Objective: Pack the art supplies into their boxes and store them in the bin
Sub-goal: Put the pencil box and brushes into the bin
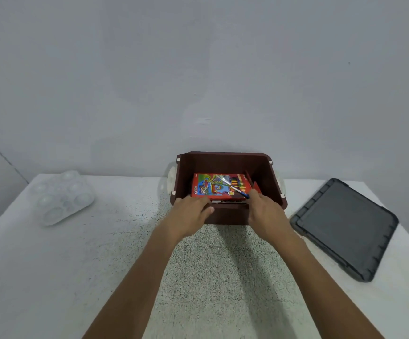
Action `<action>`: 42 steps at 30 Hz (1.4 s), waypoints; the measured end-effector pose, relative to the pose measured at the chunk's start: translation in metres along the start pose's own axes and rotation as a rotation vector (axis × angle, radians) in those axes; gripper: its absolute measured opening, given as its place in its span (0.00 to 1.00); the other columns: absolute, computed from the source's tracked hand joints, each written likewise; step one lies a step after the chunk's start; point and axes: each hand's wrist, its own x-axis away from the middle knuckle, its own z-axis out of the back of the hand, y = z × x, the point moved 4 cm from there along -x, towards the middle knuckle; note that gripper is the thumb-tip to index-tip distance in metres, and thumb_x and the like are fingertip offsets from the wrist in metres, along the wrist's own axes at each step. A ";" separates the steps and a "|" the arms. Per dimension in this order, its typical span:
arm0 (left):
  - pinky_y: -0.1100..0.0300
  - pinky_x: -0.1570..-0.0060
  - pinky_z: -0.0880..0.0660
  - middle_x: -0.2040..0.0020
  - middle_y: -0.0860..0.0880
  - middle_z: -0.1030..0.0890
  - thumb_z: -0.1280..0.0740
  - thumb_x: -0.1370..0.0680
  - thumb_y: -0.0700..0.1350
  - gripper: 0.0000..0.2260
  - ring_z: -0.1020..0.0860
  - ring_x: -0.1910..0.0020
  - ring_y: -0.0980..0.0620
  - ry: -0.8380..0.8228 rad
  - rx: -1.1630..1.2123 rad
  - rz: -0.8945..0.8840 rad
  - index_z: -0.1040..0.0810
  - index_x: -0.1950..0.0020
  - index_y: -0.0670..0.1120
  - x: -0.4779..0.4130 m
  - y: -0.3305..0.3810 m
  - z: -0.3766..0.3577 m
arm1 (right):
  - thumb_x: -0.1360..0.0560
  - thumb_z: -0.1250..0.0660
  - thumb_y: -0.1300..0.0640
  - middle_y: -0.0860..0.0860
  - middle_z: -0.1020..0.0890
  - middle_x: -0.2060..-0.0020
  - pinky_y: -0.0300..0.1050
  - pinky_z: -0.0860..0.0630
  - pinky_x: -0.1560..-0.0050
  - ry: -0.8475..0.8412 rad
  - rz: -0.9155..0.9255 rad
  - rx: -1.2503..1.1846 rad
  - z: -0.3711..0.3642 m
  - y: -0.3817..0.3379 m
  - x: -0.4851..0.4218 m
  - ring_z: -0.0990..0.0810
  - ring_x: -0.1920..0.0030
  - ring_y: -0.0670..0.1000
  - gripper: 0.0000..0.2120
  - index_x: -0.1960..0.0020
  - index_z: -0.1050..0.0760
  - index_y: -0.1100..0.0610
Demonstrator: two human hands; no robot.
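A dark brown bin (262, 165) stands at the far middle of the table. Inside it lies a red box with a colourful drawing (213, 185), on top of a darker box whose near edge shows. A blue-handled paintbrush (235, 188) lies slantwise across the red box. My left hand (191, 214) reaches over the bin's near rim, its fingers resting on the red box's near left corner. My right hand (264, 211) reaches in at the near right, fingers extended beside the box's corner and the brush's blue end. The fingertips of both hands are partly hidden inside the bin.
A dark grey bin lid (345, 228) lies flat on the table to the right of the bin. A white paint palette with round wells (61, 199) sits at the far left. The speckled table (223, 277) ends at a plain wall behind the bin.
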 end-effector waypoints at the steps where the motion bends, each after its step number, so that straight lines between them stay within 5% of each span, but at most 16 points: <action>1: 0.48 0.40 0.33 0.40 0.49 0.21 0.45 0.16 0.55 0.14 0.26 0.41 0.48 -0.021 0.013 0.004 0.26 0.37 0.50 0.008 0.002 0.001 | 0.22 0.42 0.64 0.58 0.21 0.49 0.48 0.38 0.64 -0.009 0.003 0.000 -0.001 -0.002 0.007 0.22 0.53 0.62 0.06 0.46 0.34 0.60; 5: 0.49 0.38 0.30 0.41 0.49 0.21 0.42 0.17 0.55 0.13 0.24 0.42 0.48 -0.124 0.114 0.040 0.25 0.36 0.51 0.039 0.012 0.004 | 0.22 0.42 0.65 0.57 0.21 0.47 0.48 0.38 0.63 -0.079 0.023 0.019 0.003 -0.010 0.034 0.22 0.53 0.60 0.10 0.41 0.33 0.59; 11: 0.58 0.51 0.26 0.48 0.52 0.20 0.35 0.20 0.55 0.11 0.23 0.50 0.55 -0.340 0.255 0.014 0.22 0.41 0.53 0.075 0.013 0.005 | 0.23 0.41 0.63 0.54 0.23 0.39 0.47 0.33 0.56 -0.222 0.041 0.144 0.005 -0.032 0.073 0.22 0.44 0.57 0.22 0.30 0.38 0.54; 16: 0.56 0.44 0.22 0.50 0.56 0.17 0.30 0.23 0.56 0.12 0.19 0.50 0.57 -0.483 0.331 0.005 0.19 0.42 0.54 0.090 0.014 0.003 | 0.21 0.43 0.62 0.54 0.24 0.38 0.46 0.30 0.55 -0.276 0.065 0.243 0.001 -0.043 0.094 0.21 0.44 0.56 0.23 0.27 0.42 0.54; 24: 0.59 0.46 0.22 0.47 0.53 0.16 0.27 0.25 0.54 0.17 0.18 0.50 0.56 -0.541 0.342 0.045 0.20 0.38 0.51 0.102 0.017 0.001 | 0.21 0.42 0.61 0.53 0.23 0.38 0.48 0.29 0.55 -0.331 0.072 0.194 0.002 -0.044 0.110 0.21 0.43 0.57 0.24 0.27 0.40 0.50; 27: 0.56 0.43 0.22 0.45 0.54 0.16 0.29 0.25 0.57 0.20 0.19 0.49 0.55 -0.512 0.366 0.057 0.24 0.35 0.53 0.104 0.015 0.006 | 0.21 0.41 0.58 0.51 0.21 0.43 0.48 0.31 0.60 -0.307 0.056 0.149 0.007 -0.039 0.106 0.20 0.47 0.58 0.18 0.33 0.37 0.47; 31: 0.54 0.48 0.21 0.50 0.52 0.19 0.30 0.23 0.57 0.12 0.20 0.51 0.54 -0.271 0.219 0.116 0.22 0.48 0.50 0.101 0.008 0.024 | 0.22 0.38 0.55 0.50 0.21 0.45 0.47 0.33 0.61 -0.253 0.070 0.205 0.022 -0.037 0.093 0.21 0.47 0.58 0.15 0.37 0.35 0.48; 35: 0.53 0.42 0.26 0.41 0.54 0.23 0.31 0.23 0.57 0.20 0.25 0.42 0.53 0.109 0.094 -0.018 0.28 0.34 0.53 0.094 0.023 0.045 | 0.21 0.39 0.55 0.50 0.21 0.45 0.48 0.30 0.60 -0.206 0.101 0.234 0.028 -0.038 0.073 0.21 0.48 0.58 0.12 0.38 0.33 0.50; 38: 0.53 0.39 0.29 0.36 0.55 0.24 0.35 0.21 0.56 0.21 0.27 0.37 0.53 0.059 -0.004 -0.115 0.29 0.28 0.55 0.077 0.043 0.040 | 0.20 0.40 0.52 0.51 0.22 0.45 0.47 0.33 0.61 -0.189 0.142 0.239 0.026 -0.044 0.058 0.21 0.47 0.58 0.12 0.37 0.31 0.51; 42: 0.54 0.49 0.24 0.44 0.51 0.18 0.39 0.18 0.54 0.13 0.21 0.46 0.48 -0.008 -0.130 -0.058 0.23 0.36 0.56 0.056 0.048 0.032 | 0.19 0.39 0.52 0.52 0.21 0.46 0.47 0.34 0.61 -0.200 0.186 0.191 0.020 -0.049 0.043 0.21 0.46 0.56 0.12 0.38 0.30 0.53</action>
